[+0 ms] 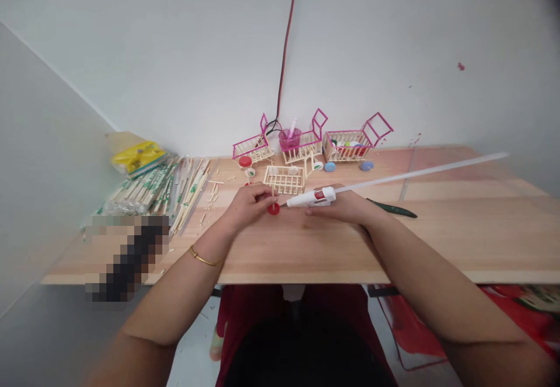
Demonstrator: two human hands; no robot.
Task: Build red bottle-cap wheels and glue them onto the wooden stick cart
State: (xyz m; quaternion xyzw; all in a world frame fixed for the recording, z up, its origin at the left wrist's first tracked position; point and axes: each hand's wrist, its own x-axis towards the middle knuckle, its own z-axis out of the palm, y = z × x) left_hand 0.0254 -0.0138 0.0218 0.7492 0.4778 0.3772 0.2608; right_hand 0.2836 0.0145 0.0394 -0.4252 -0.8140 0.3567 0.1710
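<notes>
Between its thumb and fingers, my left hand (251,205) pinches a short wooden stick (273,194) that stands upright on a red bottle cap (273,209). My right hand (341,206) is wrapped round a white hot glue gun (312,198), whose nozzle points left and reaches the cap at the stick's foot. A long clear glue stick (420,173) sticks out of the gun's back toward the right. Just behind my hands lies a small slatted stick frame (284,180) with pale round caps on it.
Several stick carts (347,145) with purple trim stand along the wall. A dark-handled knife (394,209) lies right of my right hand. Bundled wooden chopsticks (153,185) and a yellow packet (139,156) are at the left, with cut stick bits (213,191) nearby. A cable (285,48) runs down the wall.
</notes>
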